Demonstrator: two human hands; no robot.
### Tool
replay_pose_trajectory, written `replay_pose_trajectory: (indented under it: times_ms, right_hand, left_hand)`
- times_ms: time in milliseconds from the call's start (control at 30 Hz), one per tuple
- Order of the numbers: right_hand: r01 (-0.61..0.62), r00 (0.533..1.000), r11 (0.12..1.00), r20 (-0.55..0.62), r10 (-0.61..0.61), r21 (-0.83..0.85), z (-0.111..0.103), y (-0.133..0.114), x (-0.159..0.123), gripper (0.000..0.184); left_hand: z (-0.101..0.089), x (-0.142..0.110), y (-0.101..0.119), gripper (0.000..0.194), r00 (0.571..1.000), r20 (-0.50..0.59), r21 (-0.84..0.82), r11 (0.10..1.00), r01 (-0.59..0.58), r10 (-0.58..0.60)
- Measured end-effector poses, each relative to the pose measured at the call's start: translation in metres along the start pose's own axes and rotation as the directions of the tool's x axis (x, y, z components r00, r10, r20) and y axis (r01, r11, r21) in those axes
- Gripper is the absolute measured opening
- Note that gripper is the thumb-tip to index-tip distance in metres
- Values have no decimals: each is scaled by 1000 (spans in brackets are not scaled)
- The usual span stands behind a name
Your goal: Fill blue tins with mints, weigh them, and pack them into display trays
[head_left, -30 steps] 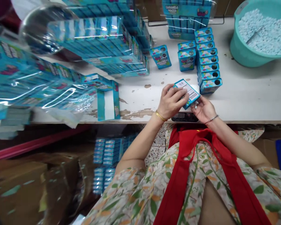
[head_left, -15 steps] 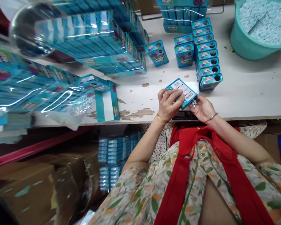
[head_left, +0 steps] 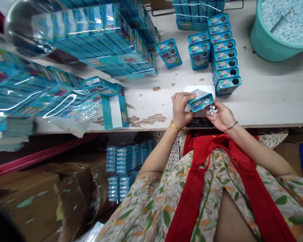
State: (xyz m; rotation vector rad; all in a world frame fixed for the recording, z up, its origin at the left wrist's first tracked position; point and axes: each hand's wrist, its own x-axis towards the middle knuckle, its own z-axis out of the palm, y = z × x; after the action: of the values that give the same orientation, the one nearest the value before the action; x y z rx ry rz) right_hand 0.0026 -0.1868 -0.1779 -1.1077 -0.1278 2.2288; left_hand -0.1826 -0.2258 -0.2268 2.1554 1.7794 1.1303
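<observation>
In my left hand [head_left: 181,105] is a blue candy tin [head_left: 199,107], gripped along its left end. The tin's lettered end, with a round hole, now faces up, and pale candy shows in the hole. Just to the right, my right hand [head_left: 222,116] is cupped, its fingers near the tin's corner. Several small white-blue candies [head_left: 212,110] rest in that palm. Below both hands lies a kitchen scale with a white plate [head_left: 209,89], partly hidden by the tin and hands.
A row of similar tins [head_left: 228,85] stands right of the scale, with a few more tins [head_left: 169,53] behind. A turquoise tub [head_left: 267,47] of candies is at the back right. Plastic-wrapped packs [head_left: 111,37] and an open display carton [head_left: 113,111] occupy the left.
My left hand has turned the tin from its printed back to show its holed end. The right hand has opened a little, so more candies show in the palm.
</observation>
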Motion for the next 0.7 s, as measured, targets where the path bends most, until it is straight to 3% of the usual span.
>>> replay_pose_trajectory:
  times_ms: [167,267,333,433,500,533,633,700]
  right_hand:
    - [43,999,997,-8,-44,-59,-14,-12,-6,19]
    - [23,999,999,-36,-25,-44,-20,-17,-10,23]
    - [11,999,1000,-52,-12,-18,-23,-17,-13,25]
    - [24,999,1000,-21,-24,19,-30,-13,-18,19]
    - [34,999,999,14,-35,32,-34,-9,-22,14]
    - [34,999,999,25,-35,33,-36,-6,-24,11]
    - [39,999,999,9,-39,16,-43,5,-31,9]
    - [66,998,998,-21,-66,-12,-48,12,-35,11]
  left_hand:
    - [19,8,-18,46,990,21,-207,968,140,-139]
    - [24,12,-30,57,986,85,-181,971,157,-144]
    - [17,13,-28,68,987,112,-118,984,132,-119]
    - [-5,9,-4,71,993,-4,47,992,114,-114]
    - [-16,1,23,52,992,-118,91,994,65,-54]
    - [-17,-4,37,41,993,-114,72,997,3,5]
    - [-2,-20,78,27,976,117,-51,983,-178,183]
    - [19,-27,97,30,946,275,-65,985,-159,171]
